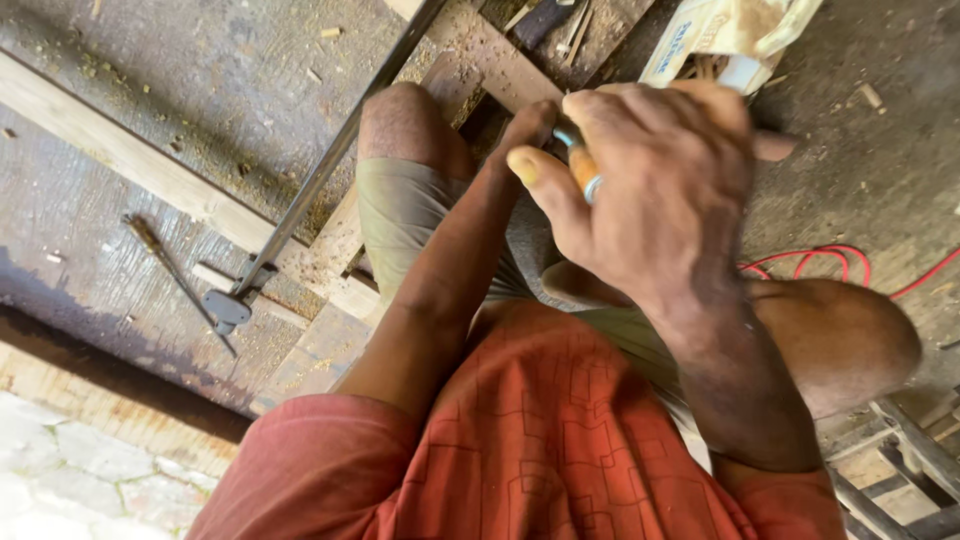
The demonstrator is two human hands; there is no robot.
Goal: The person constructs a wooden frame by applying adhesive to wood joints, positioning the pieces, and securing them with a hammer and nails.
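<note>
My right hand (pixel 655 185) is raised close to the camera, closed around an orange-handled tool (pixel 582 168) with a metal ring on the handle; the tool's working end is hidden. My left hand (pixel 525 125) reaches forward under it and touches a wooden board (pixel 500 60) lying on the floor beyond my knee. Its fingers are mostly hidden behind my right hand. I sit low, with both bare knees showing above an orange shirt.
A long metal bar clamp (pixel 320 175) crosses a pale wooden plank (pixel 140 165) on the dusty floor at left. A thin rusty tool (pixel 170 265) lies beside it. A red cable (pixel 830 258) curls at right, and a paper sack (pixel 725 30) sits at the top.
</note>
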